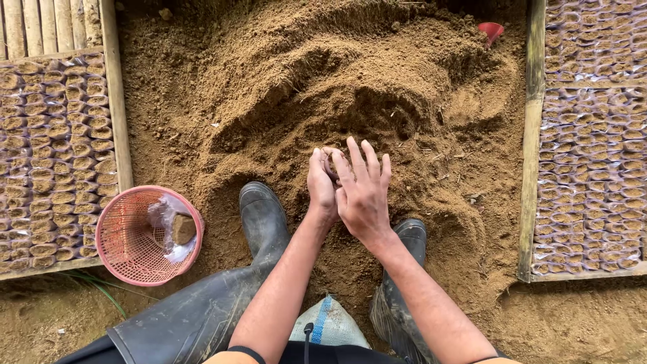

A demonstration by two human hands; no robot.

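My left hand (pixel 321 187) is curled around a small soil-filled bag (pixel 331 164), of which only the dark top shows between the fingers. My right hand (pixel 364 191) lies over it with fingers spread and flat, pressing against the bag and the left hand. Both hands hover just above a big heap of loose brown soil (pixel 323 81), in front of my two black rubber boots (pixel 265 219).
A pink plastic basket (pixel 128 259) with clear bags and one filled bag stands at left. Wooden-framed beds of packed soil-filled bags lie at far left (pixel 54 162) and far right (pixel 593 148). A red scoop (pixel 491 30) sticks in the soil at the back.
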